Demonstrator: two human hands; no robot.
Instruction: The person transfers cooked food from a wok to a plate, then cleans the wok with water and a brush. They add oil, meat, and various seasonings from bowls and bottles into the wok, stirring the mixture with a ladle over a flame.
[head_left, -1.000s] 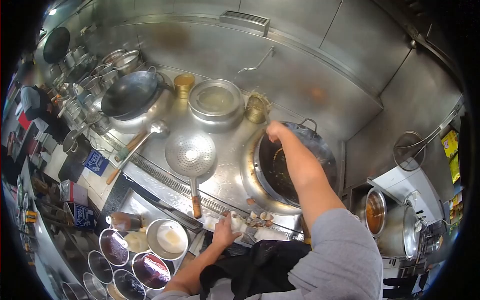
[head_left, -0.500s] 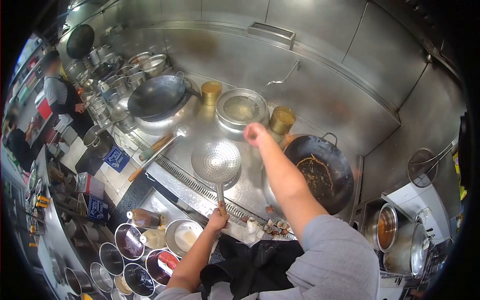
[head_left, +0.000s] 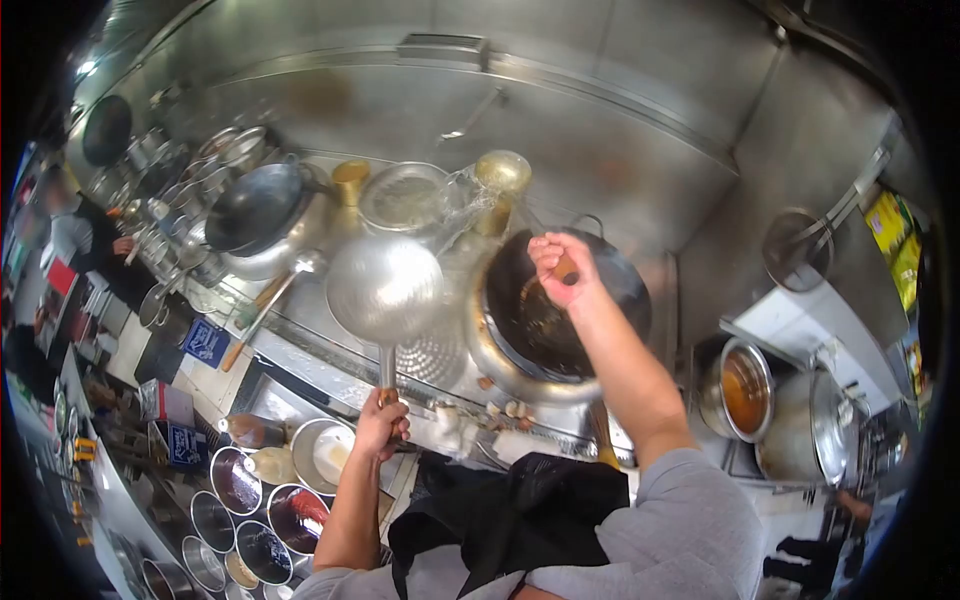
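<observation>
The strainer (head_left: pixel 385 290) is held in the closed left hand (head_left: pixel 380 427), the ladle (head_left: pixel 502 172) in curled right-hand fingers (head_left: pixel 546 252); splashing is best limited by a level swing

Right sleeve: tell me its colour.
The right sleeve is grey; the head view shows it best.

- The strainer (head_left: pixel 385 290), round, metal and motion-blurred, is held above the steel tabletop (head_left: pixel 315 322), its wood-ended handle in the left hand (head_left: pixel 382 425).
- The ladle (head_left: pixel 503 172) has its wooden handle end in the right hand (head_left: pixel 564 268), its round bowl near a gold-coloured tin (head_left: pixel 492 218), clear liquid splashing beside it.
- The wok (head_left: pixel 615 285), wide and dark, sits on a round metal burner (head_left: pixel 482 345), something brown inside.
</observation>
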